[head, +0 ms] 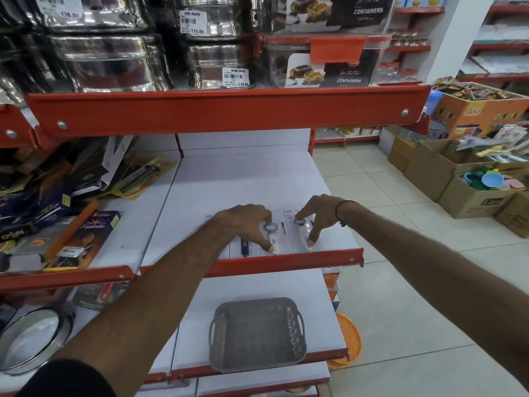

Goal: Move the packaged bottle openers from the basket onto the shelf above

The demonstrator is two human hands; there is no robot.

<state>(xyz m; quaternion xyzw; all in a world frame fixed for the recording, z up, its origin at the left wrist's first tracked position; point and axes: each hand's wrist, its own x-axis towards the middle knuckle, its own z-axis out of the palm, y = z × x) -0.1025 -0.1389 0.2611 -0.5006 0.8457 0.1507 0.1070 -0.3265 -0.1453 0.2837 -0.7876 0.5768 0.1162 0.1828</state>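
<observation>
- Head view: a white shelf (pixel 243 179) with a red front edge is being looked down on, and both hands are being held over its front right part.
- The left hand (pixel 243 222) is being spread over one packaged bottle opener (pixel 272 236). Its fingers (pixel 267 246) are being held open and are pressing down on the pack, one tip near the bottom end of the white opener. Nothing is being gripped.
- The right hand (pixel 317 216) is being spread over a second packaged opener (pixel 302 233) just beside the first. Its fingers (pixel 310 242) are also being held open, with one tip at the top of the pack and one at the bottom. The pack is being pressed flat, not picked up.
- A third pack with a dark blue opener (pixel 244 247) is lying to the left, partly hidden under the left wrist.
- All three packs are being kept in a row close to the red front edge.
- The grey basket (pixel 257 333) is sitting on the lower shelf (pixel 320 310), right below the hands. No packs are being seen inside it.
- Shiny steel pots (pixel 114 61) and clear container boxes (pixel 329 61) are being kept on the higher shelf.
- Cardboard boxes (pixel 458 179) are standing on the tiled floor at the right.
</observation>
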